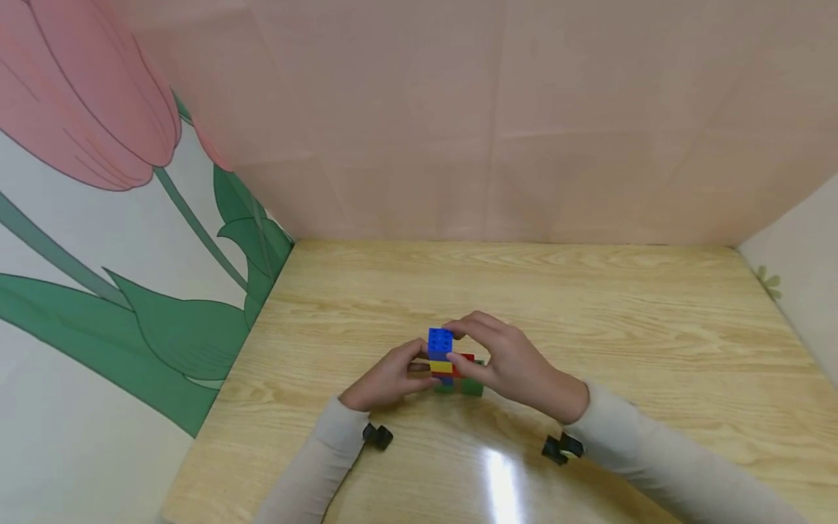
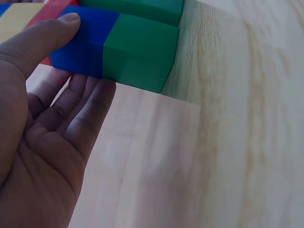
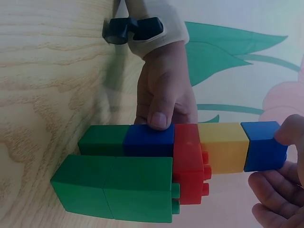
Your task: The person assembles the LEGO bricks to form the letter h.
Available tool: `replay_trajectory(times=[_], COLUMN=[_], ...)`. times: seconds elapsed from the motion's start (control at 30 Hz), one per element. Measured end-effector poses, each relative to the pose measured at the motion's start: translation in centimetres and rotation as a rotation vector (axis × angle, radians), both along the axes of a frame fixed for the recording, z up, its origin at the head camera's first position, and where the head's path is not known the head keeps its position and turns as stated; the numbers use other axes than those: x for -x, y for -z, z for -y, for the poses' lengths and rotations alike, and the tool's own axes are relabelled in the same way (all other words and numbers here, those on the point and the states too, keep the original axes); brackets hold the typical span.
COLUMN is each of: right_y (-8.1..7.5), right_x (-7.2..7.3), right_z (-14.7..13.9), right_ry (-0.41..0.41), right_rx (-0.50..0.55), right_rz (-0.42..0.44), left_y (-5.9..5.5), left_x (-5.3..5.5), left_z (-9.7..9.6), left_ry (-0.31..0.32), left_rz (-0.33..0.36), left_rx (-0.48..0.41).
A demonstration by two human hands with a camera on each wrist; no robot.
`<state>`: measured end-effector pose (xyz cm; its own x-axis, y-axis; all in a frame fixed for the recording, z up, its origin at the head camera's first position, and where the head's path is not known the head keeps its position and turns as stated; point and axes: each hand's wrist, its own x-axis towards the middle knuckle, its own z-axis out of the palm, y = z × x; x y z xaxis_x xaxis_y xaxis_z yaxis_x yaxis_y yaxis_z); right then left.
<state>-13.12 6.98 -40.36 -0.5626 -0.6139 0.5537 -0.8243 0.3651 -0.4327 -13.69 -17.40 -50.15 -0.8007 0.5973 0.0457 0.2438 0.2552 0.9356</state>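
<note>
A small structure of toy building blocks stands on the table. One leg is a green block [image 3: 103, 140] under a blue block [image 3: 149, 141]; the other is a pair of green blocks [image 3: 140, 190]. Across both legs lies a red block [image 3: 187, 166], with a yellow block [image 3: 223, 149] on it at one end. Above the yellow sits another blue block [image 1: 440, 340], pinched between thumb and fingers of my right hand [image 1: 513, 364]. Whether it is fully pressed down I cannot tell. My left hand [image 1: 393, 375] grips the lower blue block [image 2: 88, 38], thumb on one face, fingers behind.
The wood-grain table [image 1: 622, 313] runs back to a pink cloth wall [image 1: 491, 131]. A panel with painted tulips [image 1: 177, 313] borders the left side, and a pale wall [image 1: 799, 269] the right. Each wrist carries a black camera mount [image 1: 561, 447].
</note>
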Motion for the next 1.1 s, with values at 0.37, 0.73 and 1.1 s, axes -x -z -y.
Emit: replay_trajectory(times=[0.37,0.73,1.1], right_y=[-0.27,-0.52,-0.41], right_x=[0.1,0.16,-0.09], right_z=[0.38,0.5,0.37], right_ry=[0.016,0.031,0.043], right_rx=[-0.041,-0.075,-0.13], right_rz=[-0.088,-0.126,-0.147], left_y=[-0.3,-0.17,-0.13], left_x=[-0.04,0.16,0.06], left_z=[-0.04,-0.01,-0.18], left_ry=[-0.008,0.006,0.008], left_rz=[0.019,-0.005,-0.008], left_rx=[0.018,0.0,0.002])
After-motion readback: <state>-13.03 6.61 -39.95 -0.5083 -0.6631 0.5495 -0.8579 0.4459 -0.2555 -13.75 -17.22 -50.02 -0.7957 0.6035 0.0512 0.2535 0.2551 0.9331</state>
